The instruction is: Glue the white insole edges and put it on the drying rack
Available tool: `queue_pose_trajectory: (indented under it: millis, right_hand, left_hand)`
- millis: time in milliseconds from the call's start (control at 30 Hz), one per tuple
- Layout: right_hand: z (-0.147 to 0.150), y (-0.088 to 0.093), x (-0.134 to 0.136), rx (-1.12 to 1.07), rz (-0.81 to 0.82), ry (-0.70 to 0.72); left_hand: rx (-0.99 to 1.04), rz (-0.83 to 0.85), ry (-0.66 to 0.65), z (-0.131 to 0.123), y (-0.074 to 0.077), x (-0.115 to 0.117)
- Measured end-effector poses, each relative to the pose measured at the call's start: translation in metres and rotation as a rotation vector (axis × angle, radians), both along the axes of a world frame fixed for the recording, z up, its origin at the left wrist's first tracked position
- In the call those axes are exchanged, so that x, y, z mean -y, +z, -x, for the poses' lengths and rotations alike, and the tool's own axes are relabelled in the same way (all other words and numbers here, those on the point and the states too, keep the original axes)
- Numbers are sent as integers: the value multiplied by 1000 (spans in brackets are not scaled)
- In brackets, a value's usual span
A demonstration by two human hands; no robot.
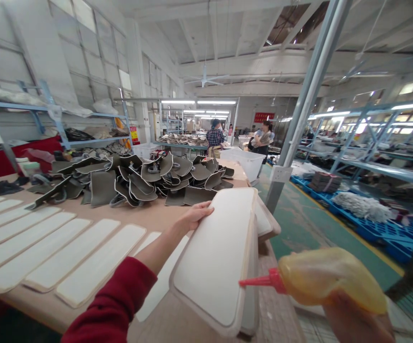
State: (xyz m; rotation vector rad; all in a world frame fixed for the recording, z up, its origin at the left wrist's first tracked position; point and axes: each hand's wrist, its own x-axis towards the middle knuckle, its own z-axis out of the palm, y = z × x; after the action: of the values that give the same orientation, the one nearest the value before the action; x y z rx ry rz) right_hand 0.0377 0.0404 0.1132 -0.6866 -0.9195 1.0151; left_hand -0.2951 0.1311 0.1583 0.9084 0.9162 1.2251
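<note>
My left hand (198, 215) reaches across the table and grips the far left edge of a white panel (215, 252) with rounded corners and a beige border. That panel lies tilted on top of other similar panels. In my right hand (356, 314) is a squeeze bottle (330, 276) with yellowish contents and a red nozzle. The nozzle tip is at the panel's right border, near its lower end. My right fingers are partly hidden behind the bottle and cut off by the frame's bottom.
White panels (101, 264) lie in a row on the brown-covered table (149, 212) at left. Behind them is a heap of grey-brown curved pieces (149, 178). A metal post (301, 105) rises at the table's right. Two people stand further back near a white bin (244, 162).
</note>
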Motion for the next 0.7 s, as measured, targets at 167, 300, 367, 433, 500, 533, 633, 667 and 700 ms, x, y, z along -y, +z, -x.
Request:
queue_pose_trajectory:
  millis: [167,300,367,433,500,533,633,667,700]
  right_hand:
    - [2,4,4,-16,45,-3]
    - [2,11,9,-59,126,-9]
    - [5,19,12,-85,182,-26]
    - [11,28,16,-123,251,-37]
    - [16,36,20,-173,311,-75]
    - [18,38,21,-196,328,-92]
    - [19,36,21,-210,325,-126]
    - [16,31,20,-202,312,-114]
    - [12,24,17,-183,286,-86]
  left_hand:
    - [-2,14,7,2,1,-5]
    - [7,32,28,6,-3,-10]
    - [14,37,45,9,-5,-13]
    - [23,39,58,12,-7,-14]
    - [34,39,71,15,-8,-14]
    - [41,40,81,17,-9,-14]
    - [66,46,131,22,-11,-13]
    - [77,48,152,25,-13,-12]
    - [89,51,172,27,-14,-12]
